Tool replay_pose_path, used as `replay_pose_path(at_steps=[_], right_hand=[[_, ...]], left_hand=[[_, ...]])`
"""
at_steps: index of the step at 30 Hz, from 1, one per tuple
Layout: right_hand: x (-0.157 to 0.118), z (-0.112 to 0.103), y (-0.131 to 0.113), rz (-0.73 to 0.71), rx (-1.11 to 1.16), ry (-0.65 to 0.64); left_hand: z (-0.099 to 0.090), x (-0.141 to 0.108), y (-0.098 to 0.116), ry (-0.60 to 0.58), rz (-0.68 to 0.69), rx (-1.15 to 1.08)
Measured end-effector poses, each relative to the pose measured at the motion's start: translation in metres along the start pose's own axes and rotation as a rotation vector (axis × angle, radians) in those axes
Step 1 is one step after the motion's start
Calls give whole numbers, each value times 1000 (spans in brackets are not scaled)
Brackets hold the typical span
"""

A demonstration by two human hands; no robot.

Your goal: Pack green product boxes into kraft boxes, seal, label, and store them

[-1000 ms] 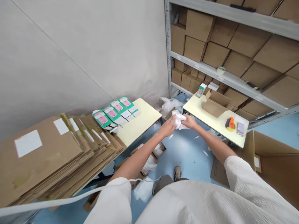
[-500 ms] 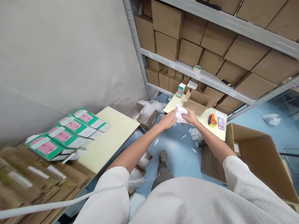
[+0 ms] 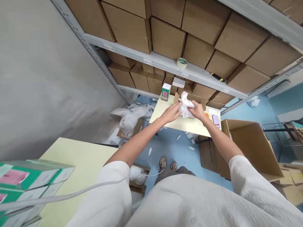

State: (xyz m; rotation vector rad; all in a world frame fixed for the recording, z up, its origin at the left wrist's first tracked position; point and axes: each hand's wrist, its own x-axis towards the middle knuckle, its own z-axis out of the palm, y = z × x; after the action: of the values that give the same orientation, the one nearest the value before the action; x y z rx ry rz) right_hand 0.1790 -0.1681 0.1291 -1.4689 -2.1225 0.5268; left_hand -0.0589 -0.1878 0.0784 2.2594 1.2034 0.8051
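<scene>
Two hands on one crumpled white wad [image 3: 185, 105], head view; left hand [image 3: 171, 113] & right hand [image 3: 197, 109] both clamped on it, L and R sides resp., in front of an open box [image 3: 200, 100] on the far bench [image 3: 180, 125]; green/pink carton [image 3: 166, 92] upright to L of box; phone [image 3: 216, 121] at R end, orange item [image 3: 207, 115] mostly hidden by R forearm; tape roll [image 3: 182, 63] & yellow/black tool [image 3: 217, 77] up on grey shelf [image 3: 161, 64], its edge labels too small to read surely; floor carton [image 3: 209, 154] printed "LIVING", rest unclear; big open carton [image 3: 251, 145] beside it; green cartons [image 3: 14, 176] on near bench [image 3: 78, 154]; white plastic [image 3: 132, 118] by grey wall [image 3: 47, 78]; blue floor [image 3: 175, 148] w/ white scraps.
</scene>
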Motion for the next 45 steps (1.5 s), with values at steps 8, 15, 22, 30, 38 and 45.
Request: replay_pose_path(at_steps=[8, 15, 22, 30, 38, 45], right_hand=[[64, -14, 38, -42, -83, 46], [103, -5, 86, -132, -238, -51], [107, 6, 115, -248, -356, -218], [112, 15, 124, -84, -387, -531], [122, 26, 131, 76, -446, -695], [125, 27, 139, 56, -392, -707]], left_hand=[[-7, 68, -19, -9, 20, 4], [2, 100, -37, -34, 16, 56], [22, 113, -53, -105, -7, 76], [31, 117, -67, -215, -73, 145], [37, 124, -81, -277, -124, 146], [39, 126, -85, -313, -111, 137]])
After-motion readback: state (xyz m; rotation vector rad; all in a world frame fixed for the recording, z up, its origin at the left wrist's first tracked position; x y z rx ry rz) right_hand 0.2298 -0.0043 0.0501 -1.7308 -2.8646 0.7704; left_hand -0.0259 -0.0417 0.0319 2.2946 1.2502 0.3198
